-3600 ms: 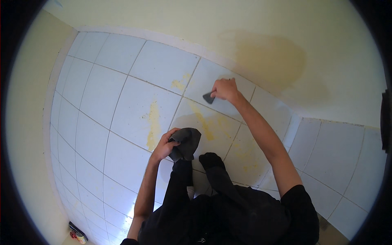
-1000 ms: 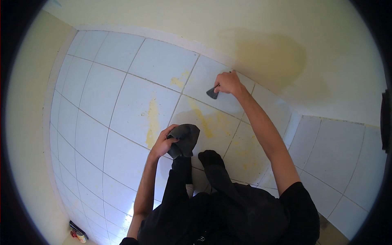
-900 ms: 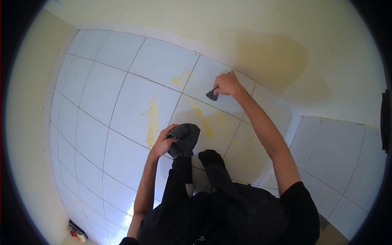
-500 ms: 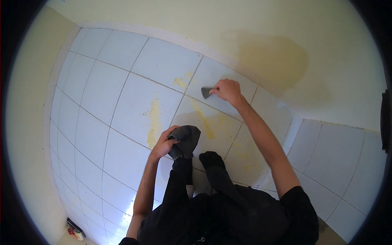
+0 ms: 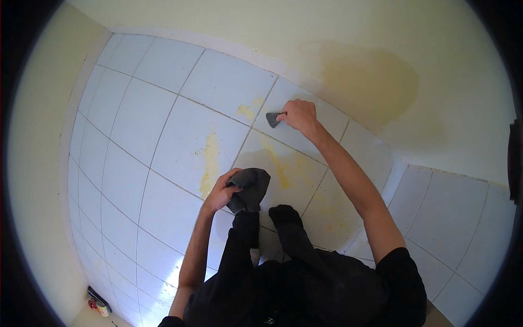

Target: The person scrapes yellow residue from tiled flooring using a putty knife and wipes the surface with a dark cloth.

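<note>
My right hand (image 5: 300, 115) is closed around a scraper (image 5: 273, 120) with a dark, flared blade, held over a white floor tile towards the wall. Its handle is mostly hidden in the fist. A dark grey cloth (image 5: 255, 188) hangs bunched in my left hand (image 5: 219, 194), thumb pressed over its folds, just above my feet. Yellow residue marks the tiles: a small patch (image 5: 246, 110) left of the scraper, a long streak (image 5: 211, 158) beyond my left hand, and another smear (image 5: 279, 166) between the cloth and the scraper.
A yellowish wall (image 5: 245, 24) with a brown-yellow shadowed area bounds the far side. My dark-socked foot (image 5: 284, 215) stands on the tiles. A raised tiled ledge (image 5: 430, 218) lies to the right. Small items, one a white-and-red container (image 5: 101, 309), sit at the lower left.
The scraper in my right hand has shifted slightly left and farther away, nearer the tile joint. My left hand keeps its grip on the cloth. The whole view has shifted slightly.
</note>
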A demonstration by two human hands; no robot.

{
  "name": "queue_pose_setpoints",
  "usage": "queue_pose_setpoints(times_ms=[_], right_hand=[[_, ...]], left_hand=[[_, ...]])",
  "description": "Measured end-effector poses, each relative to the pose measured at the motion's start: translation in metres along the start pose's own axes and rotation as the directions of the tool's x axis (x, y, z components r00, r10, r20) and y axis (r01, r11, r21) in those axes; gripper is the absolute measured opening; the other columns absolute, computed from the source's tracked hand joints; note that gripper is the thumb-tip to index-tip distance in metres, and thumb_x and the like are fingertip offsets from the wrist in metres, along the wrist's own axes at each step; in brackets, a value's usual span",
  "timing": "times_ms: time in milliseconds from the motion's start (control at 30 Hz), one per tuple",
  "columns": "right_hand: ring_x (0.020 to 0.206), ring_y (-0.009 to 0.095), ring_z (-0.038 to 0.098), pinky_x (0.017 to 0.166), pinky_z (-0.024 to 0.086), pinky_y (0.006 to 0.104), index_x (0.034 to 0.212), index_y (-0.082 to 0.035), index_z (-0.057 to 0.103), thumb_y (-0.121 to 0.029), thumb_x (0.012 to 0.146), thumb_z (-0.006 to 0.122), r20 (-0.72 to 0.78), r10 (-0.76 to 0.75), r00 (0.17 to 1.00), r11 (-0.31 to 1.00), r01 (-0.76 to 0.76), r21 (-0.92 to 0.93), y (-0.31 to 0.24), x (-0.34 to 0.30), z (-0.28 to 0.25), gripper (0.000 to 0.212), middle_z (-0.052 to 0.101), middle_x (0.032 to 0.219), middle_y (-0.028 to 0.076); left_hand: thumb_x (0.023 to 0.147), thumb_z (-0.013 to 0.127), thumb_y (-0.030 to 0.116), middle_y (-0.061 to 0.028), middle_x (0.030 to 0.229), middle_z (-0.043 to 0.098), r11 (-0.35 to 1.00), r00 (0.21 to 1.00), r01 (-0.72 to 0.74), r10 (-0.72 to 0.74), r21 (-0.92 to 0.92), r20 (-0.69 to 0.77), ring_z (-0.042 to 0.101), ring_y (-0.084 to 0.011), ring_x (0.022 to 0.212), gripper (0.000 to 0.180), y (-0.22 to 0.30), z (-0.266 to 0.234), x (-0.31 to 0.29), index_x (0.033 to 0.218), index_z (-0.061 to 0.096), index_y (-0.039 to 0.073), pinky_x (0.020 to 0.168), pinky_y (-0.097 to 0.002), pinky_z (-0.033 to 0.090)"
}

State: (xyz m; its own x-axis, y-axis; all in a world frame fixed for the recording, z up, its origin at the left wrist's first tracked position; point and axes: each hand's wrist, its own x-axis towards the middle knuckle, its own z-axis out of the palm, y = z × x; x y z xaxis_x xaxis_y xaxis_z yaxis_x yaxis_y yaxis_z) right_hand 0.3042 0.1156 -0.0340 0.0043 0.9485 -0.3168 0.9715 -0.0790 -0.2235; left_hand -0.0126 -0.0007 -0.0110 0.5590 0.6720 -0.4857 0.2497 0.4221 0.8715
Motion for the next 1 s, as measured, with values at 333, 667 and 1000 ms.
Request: queue_pose_setpoints(times_ms=[333,667,1000], right_hand=[[0.081,0.029,0.068,0.066,0.050,0.0420,0.085,-0.013,0.074,-0.044,0.073,0.074,-0.052,0.103,0.993,0.994,-0.105,-0.037,0.000,0.026,-0.017,0.033,0.070,0.085,0.011],[0.081,0.029,0.069,0.066,0.051,0.0404,0.082,-0.010,0.072,-0.043,0.074,0.073,-0.037,0.135,0.990,0.990,-0.136,-0.033,-0.014,0.017,-0.018,0.034,0.070,0.081,0.013],[0.070,0.031,0.070,0.060,0.055,0.0419,0.085,0.002,0.062,-0.027,0.093,0.050,-0.073,0.246,0.967,0.969,-0.243,0.049,-0.049,-0.039,0.051,0.032,0.069,0.075,0.015]], left_hand=[[0.073,0.055,-0.002,-0.0086,0.107,0.063,0.999,1.000,-0.014,0.014,-0.031,-0.012,0.056,-0.0181,0.104,0.045,-0.004,-0.004,-0.003,0.118,0.055,0.002,0.094,-0.0297,0.041],[0.073,0.055,-0.002,-0.0091,0.108,0.062,1.000,1.000,-0.007,0.007,-0.004,-0.001,0.055,-0.0187,0.106,0.046,-0.002,-0.002,0.000,0.119,0.055,0.003,0.095,-0.0305,0.040],[0.073,0.055,-0.002,-0.0090,0.107,0.063,1.000,1.000,-0.022,0.022,0.004,0.007,0.056,-0.0183,0.105,0.045,0.002,-0.004,0.003,0.118,0.055,0.003,0.094,-0.0298,0.041]])
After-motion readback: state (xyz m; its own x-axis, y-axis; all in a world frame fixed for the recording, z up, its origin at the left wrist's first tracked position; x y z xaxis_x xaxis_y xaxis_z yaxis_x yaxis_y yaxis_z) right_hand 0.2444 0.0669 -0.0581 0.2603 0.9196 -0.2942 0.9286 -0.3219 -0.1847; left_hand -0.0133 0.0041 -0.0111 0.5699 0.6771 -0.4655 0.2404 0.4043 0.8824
